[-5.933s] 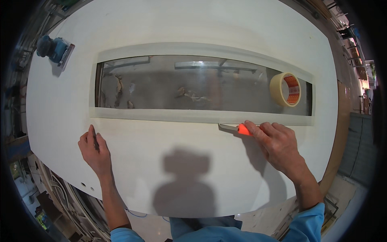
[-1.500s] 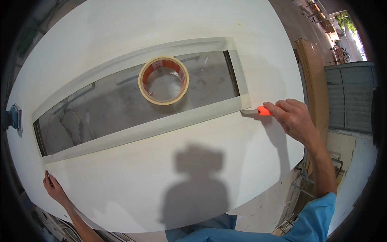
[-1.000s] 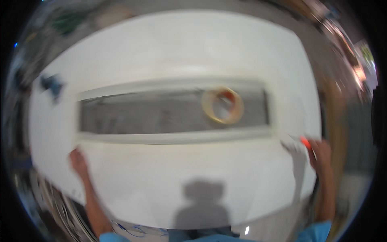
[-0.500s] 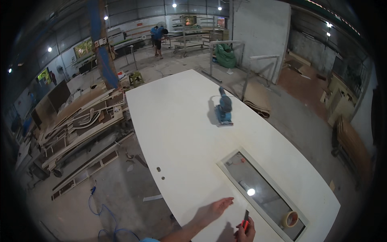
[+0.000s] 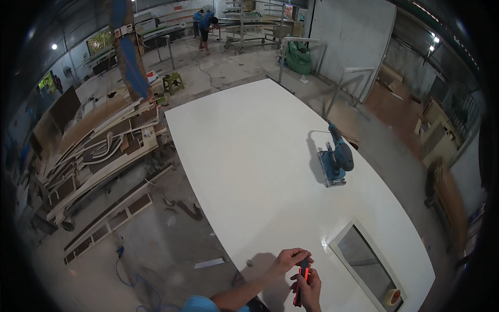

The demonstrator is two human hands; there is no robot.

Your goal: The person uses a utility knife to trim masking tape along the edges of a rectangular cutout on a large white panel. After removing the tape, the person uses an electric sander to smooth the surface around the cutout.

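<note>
My right hand [image 5: 311, 292] grips a red and black utility knife [image 5: 300, 286], its dark end pointing away from me. Bent over that end, the fingers of my left hand [image 5: 288, 258] are pinched together; whether they hold the knife's tip or some small piece cannot be made out. Both hands are above a large white door panel [image 5: 234, 156]. To their right, a framed glass pane [image 5: 368, 265] is set in the panel, with a roll of tape [image 5: 392, 297] at its near end. Farther off, a blue sander [image 5: 338, 161] rests on the panel's right side.
Wood strips and offcuts [image 5: 112, 143] are piled at the left. A blue hose [image 5: 136, 278] lies on the floor nearby. Metal stands [image 5: 351, 70] and a green sack [image 5: 299, 60] stand beyond the panel. Two people [image 5: 207, 28] are at the far back.
My left hand has come over to the knife's end, its fingers now closed together. The right hand has moved slightly left with the knife. The view has shifted, so the panel appears displaced.
</note>
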